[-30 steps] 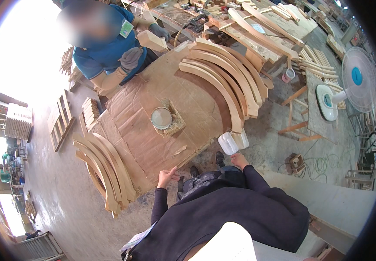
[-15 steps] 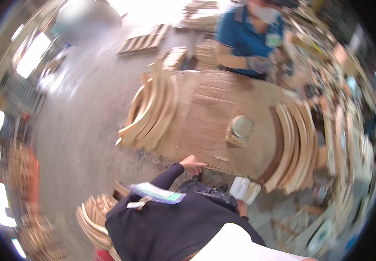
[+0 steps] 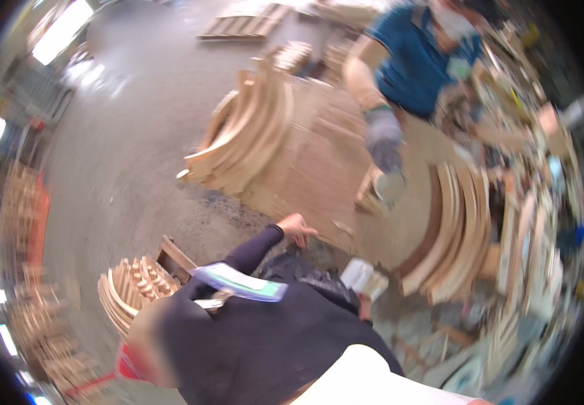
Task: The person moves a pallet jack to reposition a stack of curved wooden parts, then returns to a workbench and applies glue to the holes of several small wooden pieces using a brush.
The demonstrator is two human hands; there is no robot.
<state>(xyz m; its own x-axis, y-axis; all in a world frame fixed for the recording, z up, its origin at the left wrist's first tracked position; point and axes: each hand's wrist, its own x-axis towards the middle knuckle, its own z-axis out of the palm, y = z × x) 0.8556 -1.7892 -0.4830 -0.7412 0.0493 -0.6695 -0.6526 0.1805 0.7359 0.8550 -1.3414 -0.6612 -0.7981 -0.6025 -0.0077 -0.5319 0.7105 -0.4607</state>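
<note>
A brown-covered worktable (image 3: 319, 152) fills the middle of the frame, its long axis slanting from upper left to lower right. Its near edge lies just beside the left hand (image 3: 294, 227), the nearer one; contact is unclear. That hand's fingers are apart, nothing visible in them. The cover looks creased and smooth. Below centre, the right hand (image 3: 365, 308), partly hidden, grip unreadable, is near white containers (image 3: 357, 275). Curved wooden pieces (image 3: 459, 236) stand at right.
</note>
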